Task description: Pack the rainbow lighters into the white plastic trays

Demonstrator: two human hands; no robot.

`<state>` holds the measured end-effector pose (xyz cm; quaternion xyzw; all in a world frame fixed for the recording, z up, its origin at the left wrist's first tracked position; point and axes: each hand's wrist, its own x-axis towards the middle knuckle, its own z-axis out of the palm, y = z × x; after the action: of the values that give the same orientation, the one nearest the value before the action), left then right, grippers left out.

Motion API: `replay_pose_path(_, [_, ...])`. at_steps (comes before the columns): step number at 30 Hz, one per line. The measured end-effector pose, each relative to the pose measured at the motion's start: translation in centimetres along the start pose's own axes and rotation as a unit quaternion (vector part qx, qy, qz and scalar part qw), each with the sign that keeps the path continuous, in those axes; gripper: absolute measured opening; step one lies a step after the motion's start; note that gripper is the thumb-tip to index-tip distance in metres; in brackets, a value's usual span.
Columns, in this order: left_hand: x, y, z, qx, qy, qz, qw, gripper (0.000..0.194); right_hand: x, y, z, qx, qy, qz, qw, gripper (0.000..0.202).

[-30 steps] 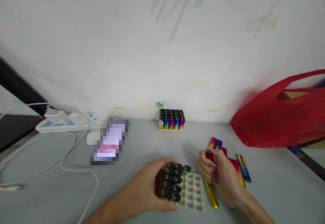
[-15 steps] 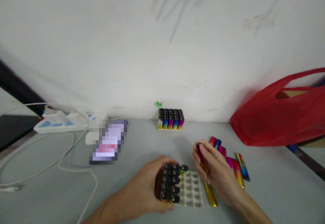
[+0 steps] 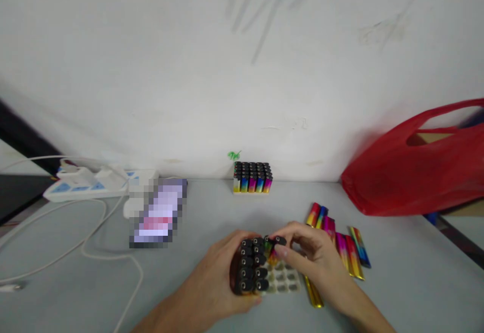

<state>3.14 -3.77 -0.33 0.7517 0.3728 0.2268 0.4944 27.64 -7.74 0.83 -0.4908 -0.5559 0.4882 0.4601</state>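
My left hand [image 3: 214, 277] wraps round the left side of a block of black-topped lighters [image 3: 251, 267], which stand upright in two rows in a white plastic tray [image 3: 289, 283]. Bare pockets show on the tray's right side. Between the thumb and fingers of my right hand [image 3: 317, 255] is another lighter [image 3: 280, 241], held at the tray's back row beside one that stands there. My fingers partly hide its rainbow body, so I cannot tell how deep it sits. Several loose metallic rainbow lighters [image 3: 342, 247] lie to the right, and a gold one [image 3: 313, 292] lies under my right wrist.
A full tray of lighters [image 3: 252, 182] stands against the wall. At left are a phone [image 3: 161, 212], a white power strip [image 3: 86, 184] and a looping white cable [image 3: 113, 253]. A red bag [image 3: 416, 172] rests at the right.
My right hand has moved left with the lighter, from beside the tray to its back row. My left hand keeps its hold. The view has shifted slightly.
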Motion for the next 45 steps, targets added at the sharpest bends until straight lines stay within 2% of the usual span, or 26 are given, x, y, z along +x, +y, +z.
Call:
replay_pose_path(5, [0.1,-0.1,0.0,-0.003,0.002,0.009,1.000,0.076,-0.2,-0.1,0.3,-0.070,-0.010,-0.055,0.996,0.019])
replay_pose_path(10, [0.0,0.1,-0.2,-0.008,-0.004,0.001,1.000,0.076,-0.2,-0.1,0.0,-0.090,-0.021,-0.071,0.993,0.017])
replay_pose_path(14, [0.0,-0.1,-0.2,-0.010,-0.006,0.005,1.000,0.075,-0.3,-0.2,-0.4,-0.109,-0.022,-0.091,0.990,0.029])
replay_pose_path(18, [0.1,-0.3,-0.1,-0.019,-0.009,0.018,1.000,0.067,-0.1,-0.2,-0.2,-0.138,-0.042,-0.093,0.985,0.027])
replay_pose_path(25, [0.1,-0.2,0.0,-0.026,-0.006,0.010,1.000,0.066,-0.1,0.6,-0.1,-0.159,-0.062,-0.073,0.983,0.022])
replay_pose_path(29, [0.1,-0.2,-0.1,-0.034,-0.007,0.009,0.999,0.068,-0.8,0.2,-0.7,-0.117,-0.135,0.006,0.984,0.014])
replay_pose_path(32, [0.2,-0.3,0.0,-0.049,-0.009,0.003,0.999,0.067,-1.5,-1.0,-0.9,-0.148,-0.217,0.073,0.962,0.012])
replay_pose_path(34, [0.2,-0.4,0.2,-0.051,-0.008,-0.006,0.999,0.069,-1.8,-1.7,-0.6,-0.179,-0.261,0.093,0.944,0.017])
replay_pose_path(36, [0.2,-0.5,0.3,-0.054,-0.007,-0.013,0.998,0.070,-1.9,-2.0,-0.1,-0.204,-0.291,0.080,0.931,0.030])
replay_pose_path(39, [0.3,-0.5,0.2,-0.063,-0.009,-0.005,0.998,0.066,-1.8,-1.8,0.7,-0.242,-0.307,0.008,0.920,0.049])
replay_pose_path(42, [0.3,-0.3,0.2,-0.051,-0.013,0.003,0.999,0.062,-1.7,-1.4,1.2,-0.278,-0.308,-0.038,0.909,0.040])
replay_pose_path(45, [0.3,-0.4,0.2,-0.050,-0.008,0.002,0.999,0.065,-1.9,-1.0,1.2,-0.311,-0.294,-0.014,0.904,0.024])
